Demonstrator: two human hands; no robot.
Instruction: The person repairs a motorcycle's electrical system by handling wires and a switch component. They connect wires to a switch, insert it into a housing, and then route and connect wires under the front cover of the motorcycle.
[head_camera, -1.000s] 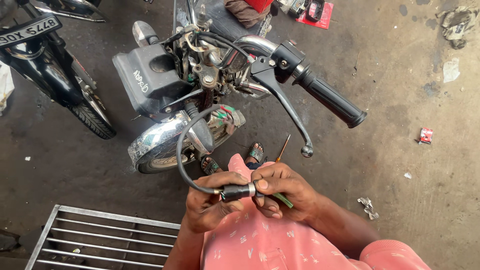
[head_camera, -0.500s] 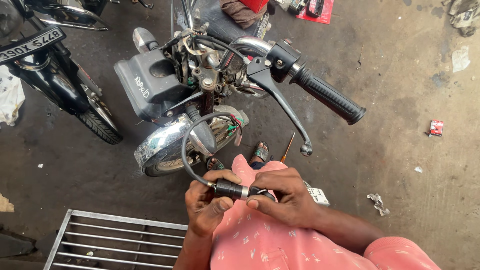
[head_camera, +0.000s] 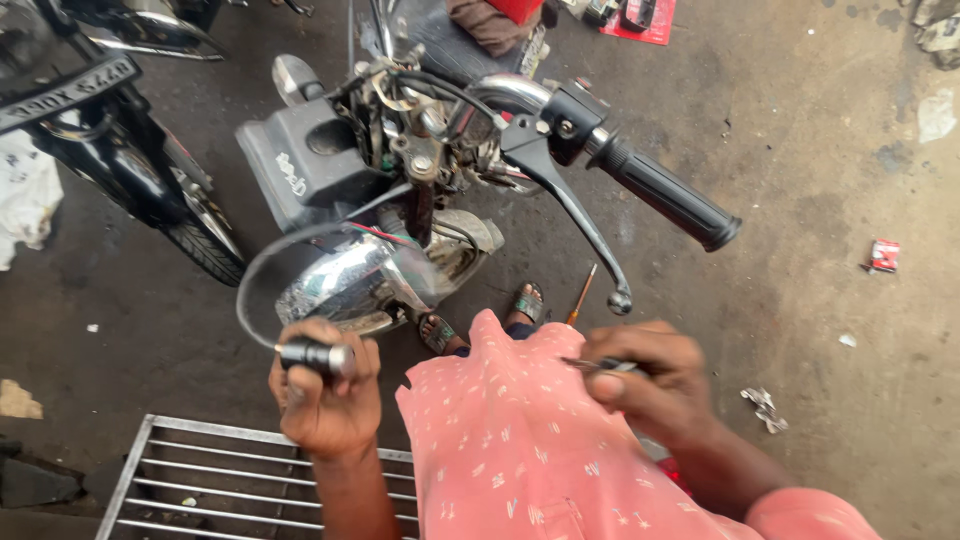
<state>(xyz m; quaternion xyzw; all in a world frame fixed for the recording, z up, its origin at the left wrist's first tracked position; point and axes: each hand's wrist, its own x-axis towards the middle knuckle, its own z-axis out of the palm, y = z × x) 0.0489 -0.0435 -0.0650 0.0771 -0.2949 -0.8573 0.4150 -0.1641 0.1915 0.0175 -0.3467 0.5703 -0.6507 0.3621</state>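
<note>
My left hand (head_camera: 325, 395) fisted tight around black cable end fitting (head_camera: 312, 355); long axis near horizontal, chrome tip pointing right. Cable (head_camera: 245, 275) arcs up from fitting, left of chrome headlight (head_camera: 350, 280), curving right toward handlebar (head_camera: 560, 120). My right hand (head_camera: 645, 385) pinched shut on thin metal tool (head_camera: 590, 366), tip pointing left, axis roughly level. Hands well apart, above pink shirt (head_camera: 520, 440). Screwdriver (head_camera: 581, 294) on floor beside sandalled foot (head_camera: 528, 303). Metal grate (head_camera: 200, 480) below left hand.
</note>
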